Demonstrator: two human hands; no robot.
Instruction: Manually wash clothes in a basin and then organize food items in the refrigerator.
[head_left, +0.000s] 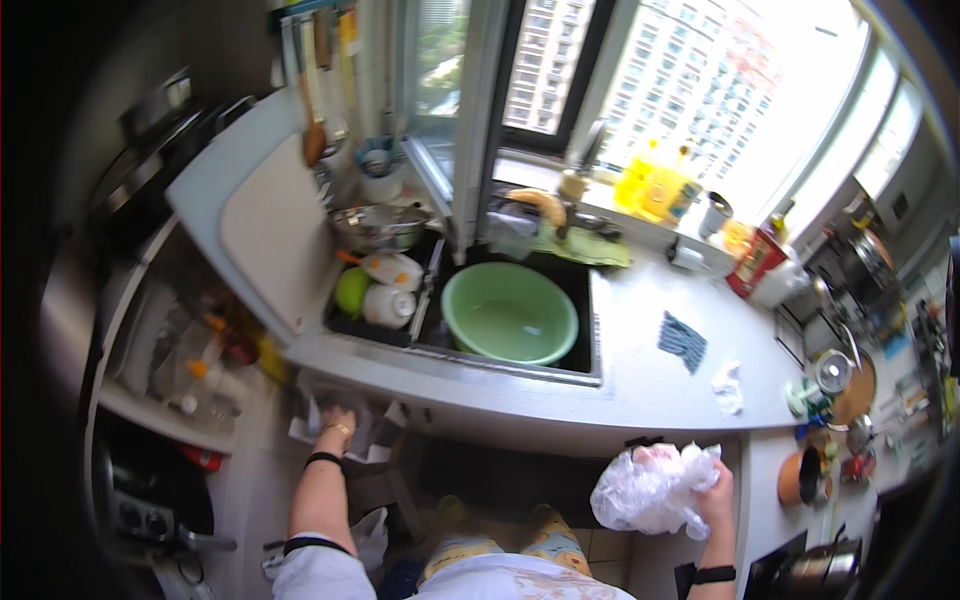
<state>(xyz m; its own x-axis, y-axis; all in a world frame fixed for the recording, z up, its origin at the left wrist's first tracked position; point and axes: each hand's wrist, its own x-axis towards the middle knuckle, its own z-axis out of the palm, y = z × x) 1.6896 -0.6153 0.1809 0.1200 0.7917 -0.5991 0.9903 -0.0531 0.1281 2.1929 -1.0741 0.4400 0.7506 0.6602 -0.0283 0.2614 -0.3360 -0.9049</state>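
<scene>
My right hand (716, 495) grips a crumpled clear plastic bag (649, 491) with something pinkish inside, held below the counter's front edge. On the left, my left hand (339, 424) reaches down into a white open box or drawer (382, 439) beneath the counter; its fingers are blurred and partly hidden among pale contents. Before me, a large green plastic basin (510, 311) with some liquid stands in the dark sink. Bowls (390, 304) and a bright green item lie in the sink's left part.
A blue-grey cloth (682, 343) and a crumpled white tissue (727, 388) lie on the white counter (637, 390). Yellow bottles (652, 187) stand on the windowsill. A large board (262, 232) leans left of the sink. An orange pot (799, 476) stands at the right.
</scene>
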